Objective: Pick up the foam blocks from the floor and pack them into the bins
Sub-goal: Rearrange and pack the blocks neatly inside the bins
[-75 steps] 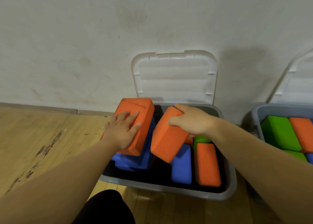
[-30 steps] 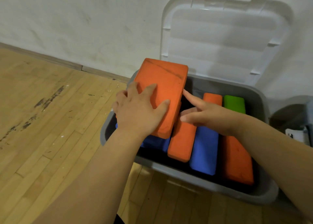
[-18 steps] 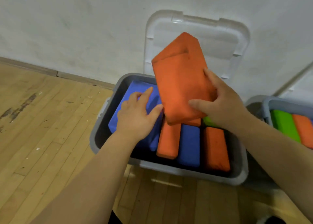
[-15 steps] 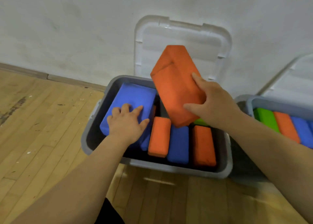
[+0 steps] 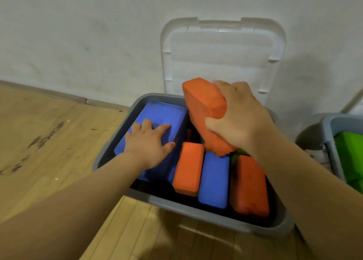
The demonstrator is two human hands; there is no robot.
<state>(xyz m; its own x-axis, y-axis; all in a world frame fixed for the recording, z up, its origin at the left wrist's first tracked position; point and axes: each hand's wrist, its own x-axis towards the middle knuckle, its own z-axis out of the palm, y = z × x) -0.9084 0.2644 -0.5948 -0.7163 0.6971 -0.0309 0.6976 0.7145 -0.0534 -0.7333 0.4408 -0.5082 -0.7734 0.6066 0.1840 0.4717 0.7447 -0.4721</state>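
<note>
Right hand (image 5: 238, 120) has tipped the orange foam block (image 5: 206, 114) lower over the bin (image 5: 216, 218), fingers clamped across its width; looks light and squishy, left hand (image 5: 149, 147) flat on the blue block (image 5: 157, 120).

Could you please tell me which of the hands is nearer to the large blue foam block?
Left. The left hand lies flat on the large blue foam block; the right hand is off to its right, gripping an orange foam block.

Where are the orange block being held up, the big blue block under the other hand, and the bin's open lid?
held orange block (image 5: 206, 110), head view, on its broad upper face.
big blue block (image 5: 157, 114), head view, top face beyond the fingers.
open lid (image 5: 222, 55), head view, middle of its clear panel.
</note>
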